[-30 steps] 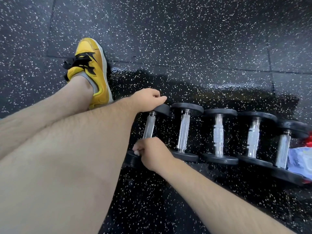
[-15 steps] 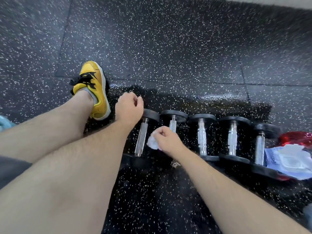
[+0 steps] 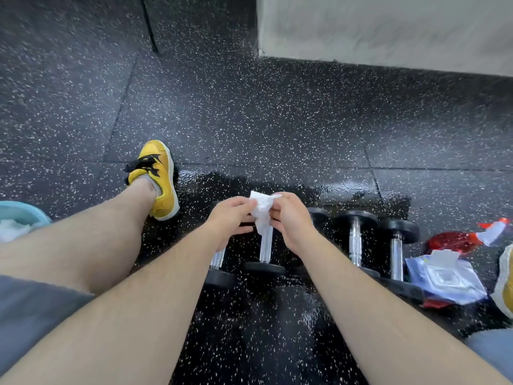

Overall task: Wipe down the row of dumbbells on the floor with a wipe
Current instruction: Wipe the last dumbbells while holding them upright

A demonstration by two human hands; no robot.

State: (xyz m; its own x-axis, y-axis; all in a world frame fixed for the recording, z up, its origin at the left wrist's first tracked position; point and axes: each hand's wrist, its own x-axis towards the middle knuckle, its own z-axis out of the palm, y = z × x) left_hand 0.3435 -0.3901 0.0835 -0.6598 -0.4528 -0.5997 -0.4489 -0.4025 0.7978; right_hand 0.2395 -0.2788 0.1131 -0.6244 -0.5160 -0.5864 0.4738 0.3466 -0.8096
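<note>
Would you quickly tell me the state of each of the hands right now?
Left hand: closed, pinching the white wipe.
Right hand: closed, gripping the same wipe.

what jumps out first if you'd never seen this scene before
The white wipe catches the eye first, held up in the middle between the left hand and the right hand, bright against the dark speckled floor. Just below it lies the row of dumbbells with shiny handles. A yellow shoe stands at the left and a red spray bottle lies at the far right.
</note>
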